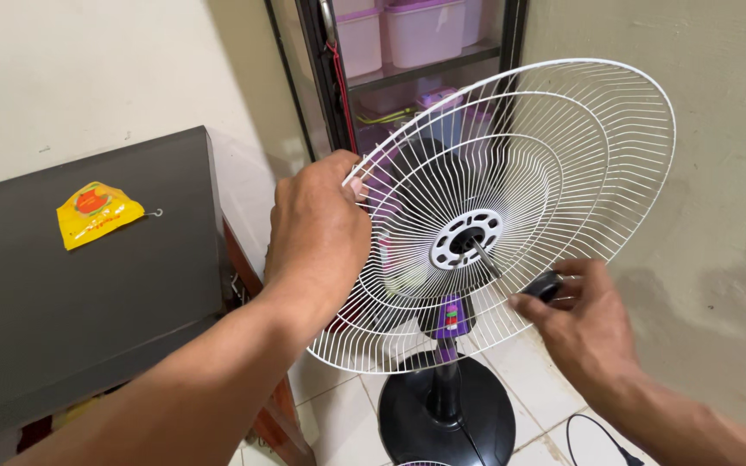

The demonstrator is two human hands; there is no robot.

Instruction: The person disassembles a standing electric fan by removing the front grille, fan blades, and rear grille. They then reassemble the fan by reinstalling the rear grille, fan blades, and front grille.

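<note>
Here the left hand (317,233) curls its fingers over the upper left rim of the white wire fan guard (554,155), holding it against the fan on its stand. The guard sits tilted, facing up and toward the camera, with the bare metal shaft (483,256) poking through its round white centre plate (465,239). The right hand (584,324) hovers just beside the guard's lower right edge, pinching a small black nut (546,285) between thumb and fingers.

The work looks to be at the stage of fixing the rear guard onto the motor: the guard is seated, but the nut is not yet on. The next move likely calls for keeping the guard steady while bringing the nut squarely over the shaft and turning it without cross-threading.

Below stands the round black base (446,414) on the tiled floor (537,380), near a dark cabinet (88,285) carrying a yellow packet (97,211).
</note>
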